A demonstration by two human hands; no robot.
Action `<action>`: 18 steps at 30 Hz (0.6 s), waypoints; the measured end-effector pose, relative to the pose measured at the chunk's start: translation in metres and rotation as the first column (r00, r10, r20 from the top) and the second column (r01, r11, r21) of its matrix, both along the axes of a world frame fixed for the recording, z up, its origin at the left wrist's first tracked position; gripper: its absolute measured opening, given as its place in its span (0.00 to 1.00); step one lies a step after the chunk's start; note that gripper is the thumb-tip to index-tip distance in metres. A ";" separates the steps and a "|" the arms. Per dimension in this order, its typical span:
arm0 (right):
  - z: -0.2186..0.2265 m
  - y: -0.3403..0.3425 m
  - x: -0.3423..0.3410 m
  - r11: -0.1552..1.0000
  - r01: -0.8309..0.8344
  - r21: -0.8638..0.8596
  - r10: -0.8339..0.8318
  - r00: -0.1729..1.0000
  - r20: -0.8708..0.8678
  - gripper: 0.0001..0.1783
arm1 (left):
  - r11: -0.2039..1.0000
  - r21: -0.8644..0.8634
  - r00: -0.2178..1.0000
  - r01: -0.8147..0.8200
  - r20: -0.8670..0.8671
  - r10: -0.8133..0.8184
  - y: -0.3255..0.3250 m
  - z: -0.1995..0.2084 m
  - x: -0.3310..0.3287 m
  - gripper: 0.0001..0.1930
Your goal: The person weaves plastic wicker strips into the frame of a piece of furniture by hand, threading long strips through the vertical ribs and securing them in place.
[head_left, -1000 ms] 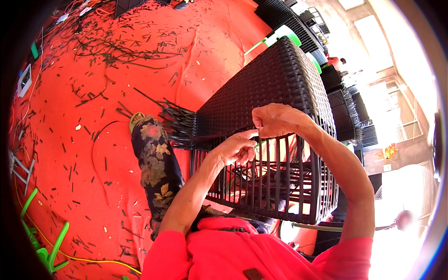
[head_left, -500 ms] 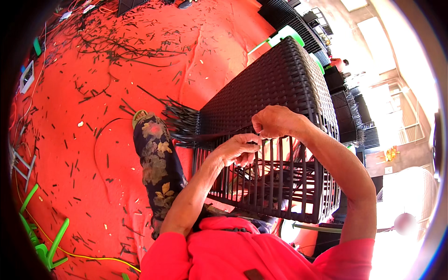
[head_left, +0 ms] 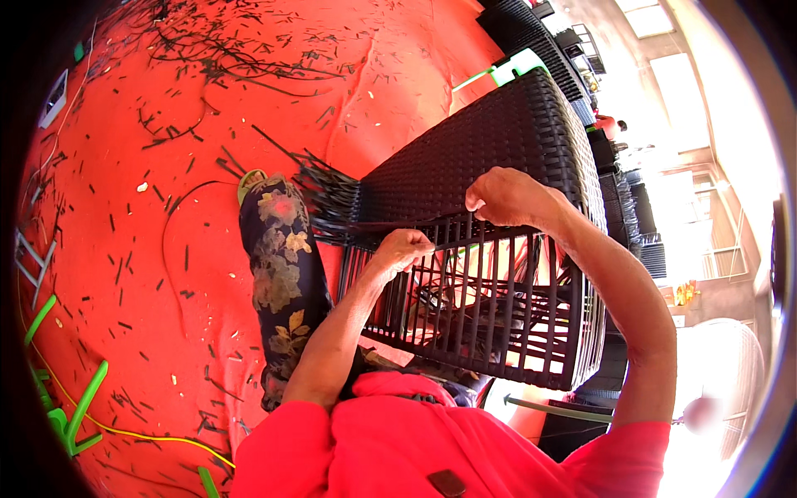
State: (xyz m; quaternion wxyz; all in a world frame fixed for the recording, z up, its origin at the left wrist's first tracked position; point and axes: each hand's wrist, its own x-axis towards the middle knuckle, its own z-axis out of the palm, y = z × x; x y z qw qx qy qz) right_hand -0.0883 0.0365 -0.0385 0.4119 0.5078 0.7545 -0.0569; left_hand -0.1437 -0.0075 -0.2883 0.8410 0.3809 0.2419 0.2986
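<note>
a dark woven piece (head_left: pixel 465 153) was directly in front of the person's red shirt (head_left: pixel 374 448); its closely woven face lay on the far side, and its open bars (head_left: pixel 490 311) were on the side nearer the body. the left hand (head_left: pixel 403 249) was at the near edge of the weave, left of the middle of the woven piece, with thumb and forefinger pressed together on a dark strip (head_left: pixel 473 241) and the other fingers curled in. that strip ran across the top of the bars toward the right. the right hand (head_left: pixel 508 199) was over the right part of the woven piece, wrist bent and fingers mostly closed; whether it had hold of anything, i cannot tell, as its own back hid the fingertips.

a bunch of loose strands (head_left: pixel 328 195) stuck out from the left end of the woven piece. just left of it was a leg in flowered trousers (head_left: pixel 278 249). farther left of the woven piece, short dark scraps were scattered over the red floor (head_left: pixel 207 282), with a yellow cable (head_left: pixel 154 435) and green legs (head_left: pixel 85 407) at the lower left. a green stool (head_left: pixel 519 65) showed just behind its far end.
</note>
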 end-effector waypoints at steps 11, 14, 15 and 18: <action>-0.051 0.004 -0.002 0.858 0.402 -0.319 -0.473 0.862 -0.185 0.05 | 0.963 -0.254 0.822 0.087 0.564 0.074 0.000 -0.008 -0.013 0.07; -0.047 0.011 -0.004 0.848 0.371 -0.378 -0.416 0.908 -0.043 0.05 | 0.958 -0.225 0.798 0.180 0.602 -0.008 -0.002 -0.004 -0.008 0.11; -0.045 0.014 -0.005 0.836 0.368 -0.406 -0.385 0.922 0.043 0.06 | 0.952 -0.221 0.803 0.209 0.594 -0.038 -0.003 -0.002 -0.006 0.14; -0.044 0.019 0.000 0.945 0.155 -0.287 -0.091 0.971 0.223 0.08 | 0.965 -0.174 0.904 0.195 0.413 -0.108 -0.011 0.015 0.000 0.20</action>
